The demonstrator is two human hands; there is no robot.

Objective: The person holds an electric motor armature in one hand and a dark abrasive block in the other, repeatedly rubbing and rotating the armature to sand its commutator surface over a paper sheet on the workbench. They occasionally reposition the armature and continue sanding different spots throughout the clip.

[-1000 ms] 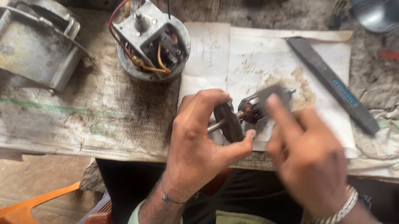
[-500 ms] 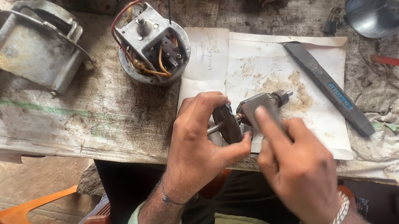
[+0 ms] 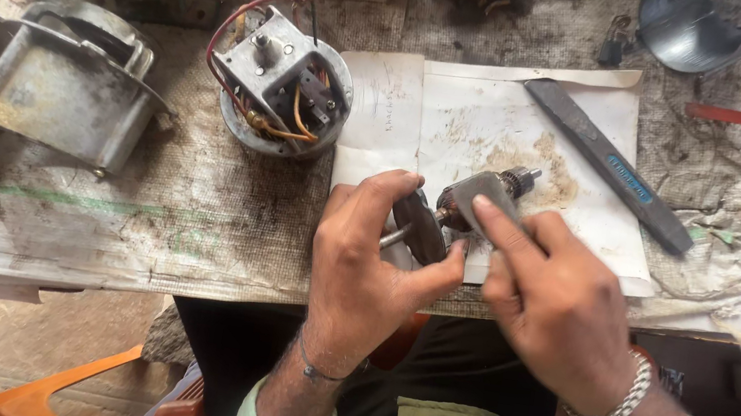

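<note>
Both hands (image 3: 381, 268) (image 3: 552, 304) curl around the armature (image 3: 475, 199)

Both hands on a small motor armature at the bench edge

Left hand (image 3: 373, 257) wraps the dark, grimy cylindrical armature (image 3: 448, 215), right hand (image 3: 553, 299) presses a little grey sanding strip (image 3: 480, 193) onto it over a dusty white paper sheet (image 3: 501, 120). A flat dark file (image 3: 607, 163) lies on the paper, and a round wired grey motor unit (image 3: 286, 88) sits to the left.
</note>
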